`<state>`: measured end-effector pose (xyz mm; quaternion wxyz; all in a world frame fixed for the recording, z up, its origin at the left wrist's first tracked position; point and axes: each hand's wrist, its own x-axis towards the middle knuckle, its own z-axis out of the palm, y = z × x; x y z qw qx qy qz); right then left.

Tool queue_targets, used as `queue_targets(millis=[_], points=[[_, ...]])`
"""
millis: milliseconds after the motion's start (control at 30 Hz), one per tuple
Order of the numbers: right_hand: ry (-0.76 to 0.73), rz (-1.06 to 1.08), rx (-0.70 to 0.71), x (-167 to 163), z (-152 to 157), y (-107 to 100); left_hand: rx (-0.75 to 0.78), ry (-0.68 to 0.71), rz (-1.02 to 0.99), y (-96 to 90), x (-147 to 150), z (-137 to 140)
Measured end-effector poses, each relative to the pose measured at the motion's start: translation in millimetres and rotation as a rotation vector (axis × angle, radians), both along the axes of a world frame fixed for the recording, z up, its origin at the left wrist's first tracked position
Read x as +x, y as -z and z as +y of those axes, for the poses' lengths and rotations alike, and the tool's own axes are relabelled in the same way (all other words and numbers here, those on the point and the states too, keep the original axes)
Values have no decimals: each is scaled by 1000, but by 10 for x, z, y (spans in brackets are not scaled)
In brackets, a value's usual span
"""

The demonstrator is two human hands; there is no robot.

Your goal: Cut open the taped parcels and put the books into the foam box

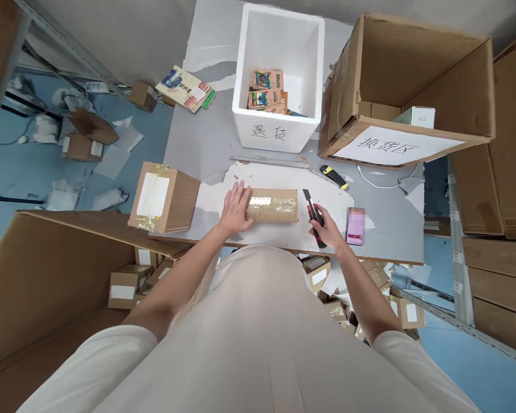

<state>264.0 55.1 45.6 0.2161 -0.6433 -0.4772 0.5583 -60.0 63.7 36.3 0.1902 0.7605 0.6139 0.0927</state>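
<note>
A small taped cardboard box (277,206) lies lengthwise on the white-patched part of the table, clear tape along its upper face. My left hand (236,209) grips its left end, fingers toward the far side and thumb at the near corner. To the right of the box, my right hand (323,225) is closed around a black and red utility knife (307,199). The knife's tip points away from me and is apart from the box. A phone (355,226) with a pink screen lies to the right of that hand.
A yellow and black cutter (334,177) lies farther back. Behind stand a white foam box (269,132) holding booklets and a large open carton (341,109). At left are a taped carton (180,201) and books (184,89). Shelving with cartons (499,258) flanks the right.
</note>
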Motion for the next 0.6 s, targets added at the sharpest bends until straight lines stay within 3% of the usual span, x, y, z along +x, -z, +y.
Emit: queue_targets(millis=[100, 400, 600], points=[[-80, -4, 0, 74, -108, 3, -54, 152, 76, -24, 46, 127], [-123, 80, -6, 68, -113, 75, -53, 67, 139, -21, 157, 130], [-185, 99, -74, 188, 152, -26, -48, 49, 102, 30, 149, 164]])
